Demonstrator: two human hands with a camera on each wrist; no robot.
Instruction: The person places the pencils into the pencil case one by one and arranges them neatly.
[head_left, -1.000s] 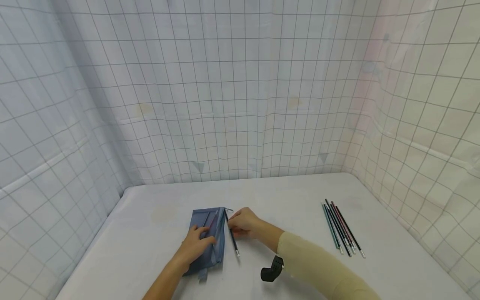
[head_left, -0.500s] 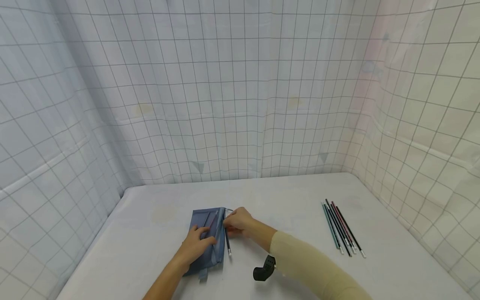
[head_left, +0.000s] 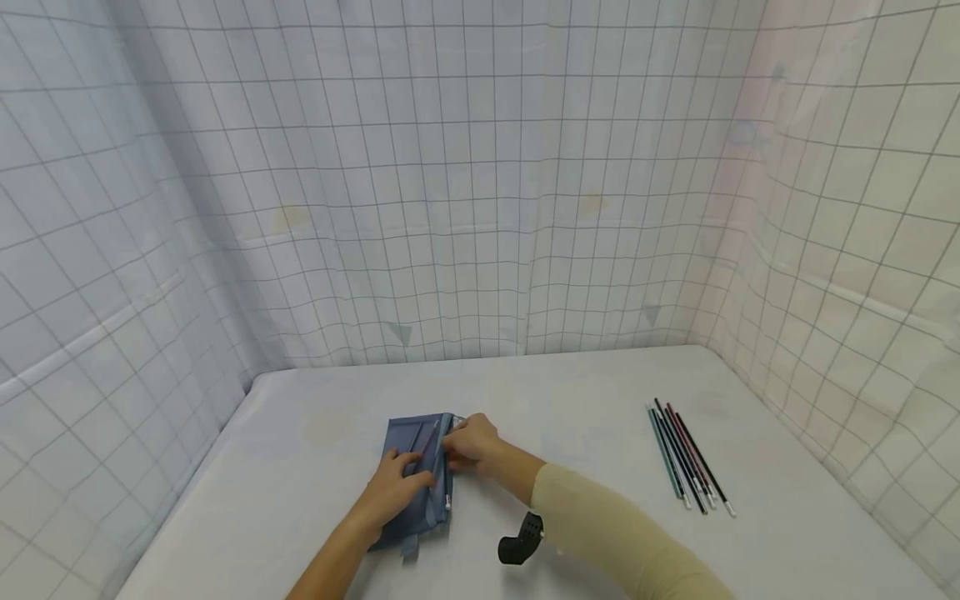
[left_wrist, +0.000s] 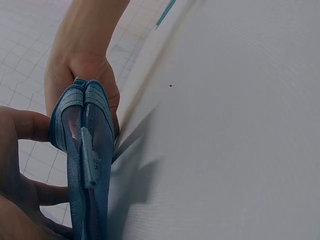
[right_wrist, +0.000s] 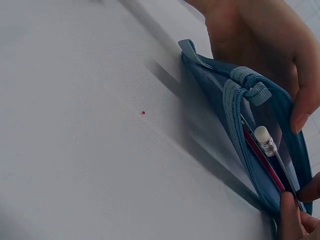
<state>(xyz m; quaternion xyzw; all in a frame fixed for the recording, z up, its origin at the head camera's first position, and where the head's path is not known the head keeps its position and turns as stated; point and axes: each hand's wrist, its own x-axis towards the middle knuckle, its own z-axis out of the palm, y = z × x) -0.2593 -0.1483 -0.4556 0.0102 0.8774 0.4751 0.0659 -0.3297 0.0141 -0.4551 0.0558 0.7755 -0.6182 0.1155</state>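
Observation:
A blue mesh zip pencil case (head_left: 401,523) lies left of centre on the table, its open side facing right. My left hand (head_left: 395,490) rests on top of it, fingers spread over the mesh; the thumb touches the opening's rim in the right wrist view. At that opening, my right hand (head_left: 471,442) pinches a dark pencil (right_wrist: 268,142) with a white eraser. This pencil lies within the mouth of the case, eraser end toward the person. Beside it inside is a red pencil (right_wrist: 262,159). The right fingertips are partly out of frame in the right wrist view.
Several dark, green and red pencils (head_left: 686,458) lie in a loose bundle on the right of the white table (head_left: 585,400). A black wrist device (head_left: 520,542) hangs under the right forearm. Gridded white curtains (head_left: 480,208) enclose the back and sides.
My right hand has moved left with the dark pencil, from beside the case into its opening. The left hand has kept its place on the case.

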